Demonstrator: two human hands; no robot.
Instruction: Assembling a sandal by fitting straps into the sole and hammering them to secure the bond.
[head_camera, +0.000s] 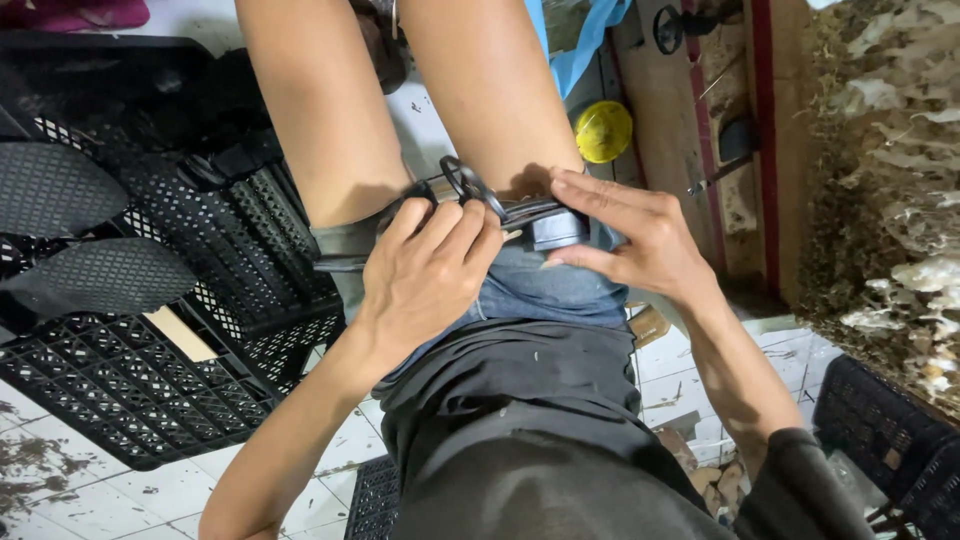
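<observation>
1. Both hands rest on the person's lap, over the hem of the blue denim shorts.
2. Left hand lies knuckles-up at about 9 o'clock of the lap, fingers curled down over a dark strap and the black looped handles of a tool; it is clenched on them.
3. Right hand sits at 3 o'clock of the left one, fingers stretched toward 9 o'clock, thumb and fingertips pinching a small dark cylindrical piece.
4. That black tool lies across the thighs between the two hands, its loops rising toward 12 o'clock just beyond the left fingers; what kind of tool it is cannot be told.
5. Black perforated plastic crates are stacked at 9 o'clock on the white tiled floor, near the left leg.
6. At 1 o'clock, well apart from the hands, a round yellow object lies beside a wooden board with red edging.
7. At 3 o'clock stands a pale, rough fibrous mass, and another black crate lies at 5 o'clock.
8. A dark shirt covers the torso at 6 o'clock.
</observation>
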